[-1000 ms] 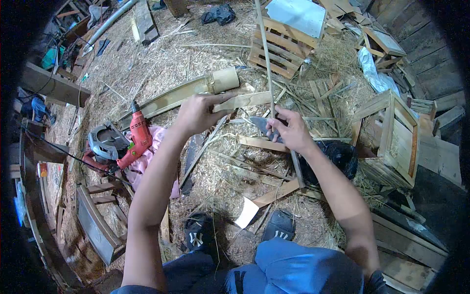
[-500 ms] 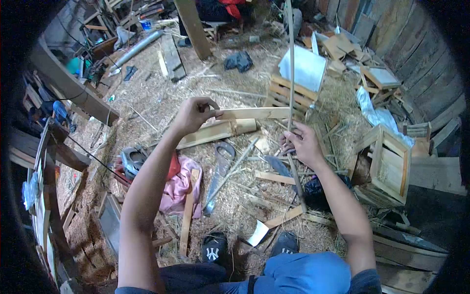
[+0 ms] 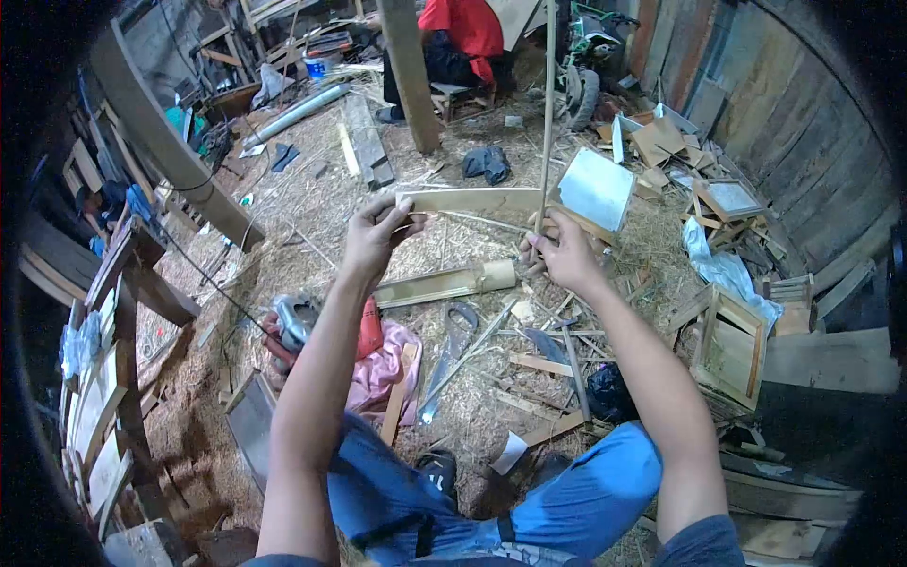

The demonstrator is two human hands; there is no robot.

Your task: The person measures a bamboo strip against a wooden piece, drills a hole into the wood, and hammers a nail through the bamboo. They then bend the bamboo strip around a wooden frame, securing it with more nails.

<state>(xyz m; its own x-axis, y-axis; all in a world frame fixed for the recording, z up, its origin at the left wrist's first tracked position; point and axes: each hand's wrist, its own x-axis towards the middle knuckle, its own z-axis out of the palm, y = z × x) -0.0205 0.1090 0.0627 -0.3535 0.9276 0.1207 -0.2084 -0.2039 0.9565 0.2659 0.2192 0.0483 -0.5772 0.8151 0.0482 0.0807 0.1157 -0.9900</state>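
My left hand [image 3: 380, 236] pinches the left end of a flat pale wooden strip [image 3: 472, 200] between thumb and fingers. The strip lies roughly level across to my right hand [image 3: 559, 250]. A long thin wooden stick [image 3: 549, 104] stands nearly upright in my right hand's closed fingers, crossing the strip's right end. Whether the right fingers also grip the strip cannot be seen clearly. Below both hands, a thicker piece of timber [image 3: 425, 285] lies on the ground. Nearer my feet rests a handsaw [image 3: 452, 345], with a long-handled hammer-like tool [image 3: 574, 369] to its right.
Wood shavings and offcuts cover the floor. A power tool [image 3: 291, 321] and a pink cloth [image 3: 383, 373] lie left. A wooden frame box [image 3: 732, 345] stands right, a white-topped piece [image 3: 593, 189] ahead. Beyond the post [image 3: 409, 76], a person in red [image 3: 463, 28] sits.
The view has tipped upward, showing more of the person in red. My left hand has turned, its fingers now facing right. The strip and stick remain held, and my knees have come into view.
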